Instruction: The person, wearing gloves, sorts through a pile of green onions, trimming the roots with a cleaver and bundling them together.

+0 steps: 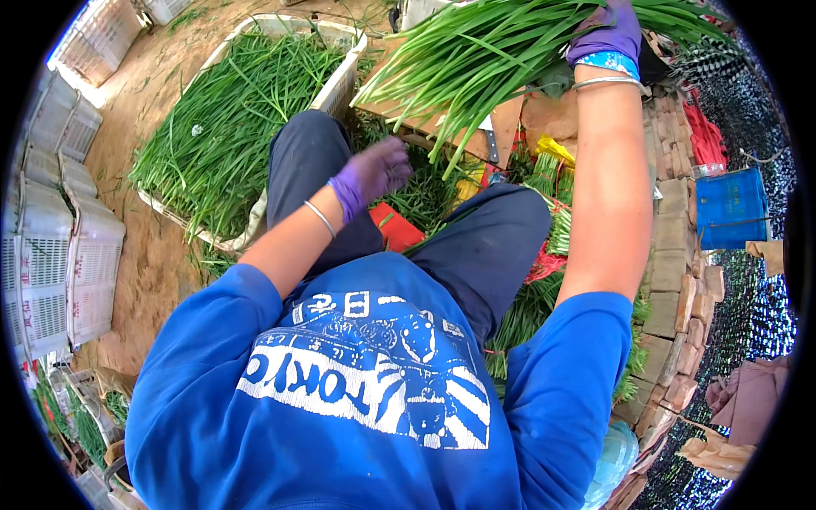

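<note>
My right hand [609, 36], in a purple glove, is closed round a big bunch of garlic chives [484, 59] at the top right. The long green leaves and pale stems fan out to the left above a wooden board [507, 127]. My left hand [371, 174], also gloved in purple, hovers near my left knee, slightly blurred. Its fingers are loosely bent and apart, with nothing visible in them. A knife [490, 140] lies on the board under the bunch, its blade partly covered by the stems.
On the left stands a white crate [344, 81] heaped with loose chives [234, 127]. Tied bundles [558, 229] lie by my right knee. Stacked white crates [93, 263] line the far left. A brick edge [671, 297] and a blue container [733, 208] are at right.
</note>
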Action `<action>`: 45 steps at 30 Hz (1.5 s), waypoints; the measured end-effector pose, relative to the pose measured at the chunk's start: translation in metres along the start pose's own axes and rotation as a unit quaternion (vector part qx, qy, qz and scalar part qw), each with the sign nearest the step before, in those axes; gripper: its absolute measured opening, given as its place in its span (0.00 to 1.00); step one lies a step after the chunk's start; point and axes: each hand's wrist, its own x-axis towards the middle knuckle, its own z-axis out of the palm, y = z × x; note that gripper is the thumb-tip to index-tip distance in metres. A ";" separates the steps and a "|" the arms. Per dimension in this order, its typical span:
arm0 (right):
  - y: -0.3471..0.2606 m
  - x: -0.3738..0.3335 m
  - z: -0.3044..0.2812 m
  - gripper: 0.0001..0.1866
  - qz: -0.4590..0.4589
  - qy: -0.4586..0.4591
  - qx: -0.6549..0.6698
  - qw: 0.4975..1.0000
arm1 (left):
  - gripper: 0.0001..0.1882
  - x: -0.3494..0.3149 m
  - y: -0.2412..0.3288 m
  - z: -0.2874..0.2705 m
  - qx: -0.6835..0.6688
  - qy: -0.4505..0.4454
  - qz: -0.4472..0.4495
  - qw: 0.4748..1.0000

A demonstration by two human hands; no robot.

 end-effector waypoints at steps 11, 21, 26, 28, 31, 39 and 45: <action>-0.027 0.002 0.011 0.07 -0.037 0.013 -0.023 0.999 | 0.13 -0.009 -0.006 0.060 0.318 -0.256 0.181 0.895; -0.027 -0.006 0.013 0.08 -0.195 0.169 -0.149 0.954 | 0.53 -0.039 0.008 0.035 0.784 0.095 0.300 0.535; 0.015 -0.068 0.082 0.13 -0.207 0.137 -0.156 0.956 | 0.62 -0.037 0.079 0.131 0.477 0.061 0.644 0.595; 0.036 -0.107 0.110 0.15 -0.110 -0.018 -0.149 0.983 | 0.54 -0.009 0.094 0.122 0.435 -0.003 0.579 0.690; 0.034 -0.151 0.135 0.29 -0.117 -0.261 -0.215 0.934 | 0.41 0.007 0.109 0.110 0.192 -0.122 0.495 0.839; -0.033 -0.147 0.045 0.21 -0.321 -0.113 -0.326 0.882 | 0.31 -0.009 0.129 0.070 -0.068 -0.133 0.442 0.884; 0.045 -0.196 -0.005 0.26 -0.171 -0.081 -0.384 0.904 | 0.31 -0.008 0.120 0.051 -0.095 -0.101 0.457 0.878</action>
